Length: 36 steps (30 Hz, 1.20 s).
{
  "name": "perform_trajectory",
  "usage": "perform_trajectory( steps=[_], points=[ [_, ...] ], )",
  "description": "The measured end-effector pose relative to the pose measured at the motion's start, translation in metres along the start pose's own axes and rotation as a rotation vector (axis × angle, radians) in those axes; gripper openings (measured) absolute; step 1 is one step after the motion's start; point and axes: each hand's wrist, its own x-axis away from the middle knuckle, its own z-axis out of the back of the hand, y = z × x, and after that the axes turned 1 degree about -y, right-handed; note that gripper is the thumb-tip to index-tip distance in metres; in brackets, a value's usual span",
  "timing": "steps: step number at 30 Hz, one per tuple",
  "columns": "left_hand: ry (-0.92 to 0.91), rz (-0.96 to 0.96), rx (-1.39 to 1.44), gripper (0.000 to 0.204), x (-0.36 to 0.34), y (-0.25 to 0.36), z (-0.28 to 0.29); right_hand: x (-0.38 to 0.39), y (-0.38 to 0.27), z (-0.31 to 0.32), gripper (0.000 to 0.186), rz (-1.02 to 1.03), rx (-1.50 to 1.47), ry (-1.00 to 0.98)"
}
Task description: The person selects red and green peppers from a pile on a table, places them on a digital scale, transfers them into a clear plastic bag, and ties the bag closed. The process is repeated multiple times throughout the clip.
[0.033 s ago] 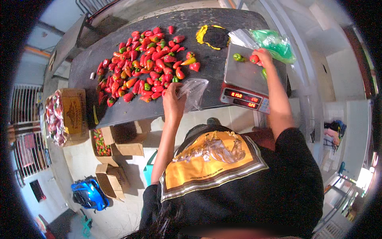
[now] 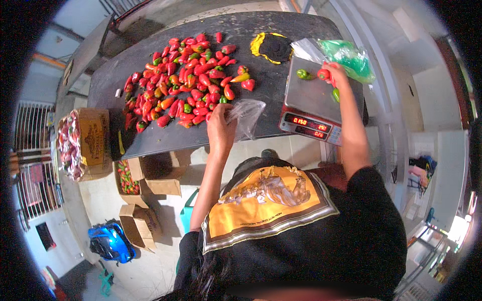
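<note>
My left hand (image 2: pixel 221 126) is closed on a clear plastic bag (image 2: pixel 248 116) at the front edge of the black table (image 2: pixel 165 143). Next to that hand, many red peppers (image 2: pixel 176 89), with some green, orange and yellow ones among them, lie in a loose heap. At the right, my right hand (image 2: pixel 336 75) has its fingers closed round a red pepper (image 2: pixel 324 74) over the metal plate of a digital scale (image 2: pixel 312 93). A green pepper (image 2: pixel 304 74) lies on the plate left of it, and another green pepper (image 2: pixel 336 95) is beside my wrist.
Behind the scale lie a green plastic bag (image 2: pixel 346 57) and white plastic bags (image 2: pixel 307 50). A black and yellow cloth-like item (image 2: pixel 271 47) rests nearby. A cardboard box (image 2: pixel 94 145) with bagged red goods stands at the left. Open boxes (image 2: pixel 136 227) and a blue bag (image 2: pixel 114 243) sit on the floor.
</note>
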Motion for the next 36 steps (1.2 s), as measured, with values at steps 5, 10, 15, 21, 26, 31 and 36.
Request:
perform_trajectory(
  steps=[5,10,15,21,26,31,36],
  points=[
    [-0.095,0.081,-0.122,0.025,0.003,0.003,-0.005,0.190,-0.119,-0.083,0.046,0.360,-0.354,-0.680],
    [-0.067,0.056,0.341,0.024,-0.013,-0.005,-0.010,0.228,-0.094,-0.153,0.035,0.555,0.023,-0.889],
    [-0.036,-0.322,0.085,0.030,-0.004,0.033,-0.008,0.228,-0.069,-0.173,0.034,-0.117,-0.673,-0.871],
    [-0.002,-0.120,0.096,0.014,0.031,0.034,-0.005,0.214,-0.042,-0.191,0.036,-0.380,-1.238,-0.596],
    [0.082,-0.093,0.302,0.019,0.039,0.021,-0.003,0.226,-0.046,-0.195,0.039,-0.224,-1.156,-0.631],
    [0.057,-0.321,0.185,0.026,0.020,0.021,0.013,0.232,-0.047,-0.198,0.037,-0.239,-0.814,-1.008],
    [0.184,-0.187,0.197,0.011,0.031,0.022,0.015,0.210,-0.025,-0.233,0.045,-0.340,-1.193,-0.854]
  ],
)
